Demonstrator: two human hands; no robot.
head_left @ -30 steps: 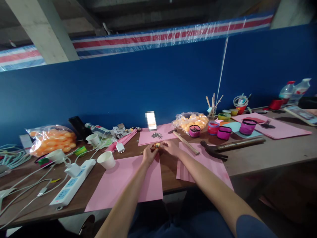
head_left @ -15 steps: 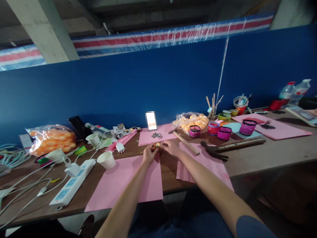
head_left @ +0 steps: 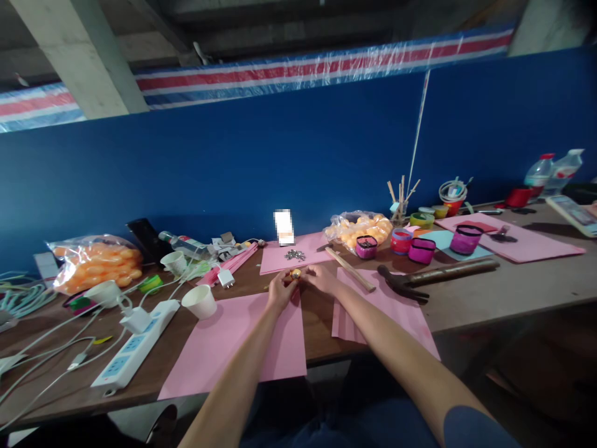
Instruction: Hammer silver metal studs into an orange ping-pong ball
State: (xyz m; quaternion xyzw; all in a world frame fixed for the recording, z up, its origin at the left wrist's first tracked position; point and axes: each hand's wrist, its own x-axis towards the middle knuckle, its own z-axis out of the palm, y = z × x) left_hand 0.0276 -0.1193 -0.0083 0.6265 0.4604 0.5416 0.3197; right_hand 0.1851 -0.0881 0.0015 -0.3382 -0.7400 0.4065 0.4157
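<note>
My left hand (head_left: 281,290) is closed, pinching a small orange ball (head_left: 295,274) with a shiny top between thumb and fingers. My right hand (head_left: 321,279) meets it from the right, its fingers bent together beside the ball; whatever its fingertips grip is too small to make out. Both hands are over the brown table between two pink sheets. Just beyond them, a pile of small silvery metal pieces (head_left: 295,255) lies on a pink sheet (head_left: 270,261). A wooden stick (head_left: 351,269) lies by my right wrist.
A claw hammer (head_left: 438,277) lies to the right, near purple fabric containers (head_left: 422,251). Bags of orange balls (head_left: 96,264) stand left and at the back (head_left: 359,229). A paper cup (head_left: 199,302), a power strip (head_left: 135,348) and cables occupy the left. Someone's phone (head_left: 573,214) shows far right.
My hands and the ball stay in nearly the same place. At the far right, the phone has tilted slightly.
</note>
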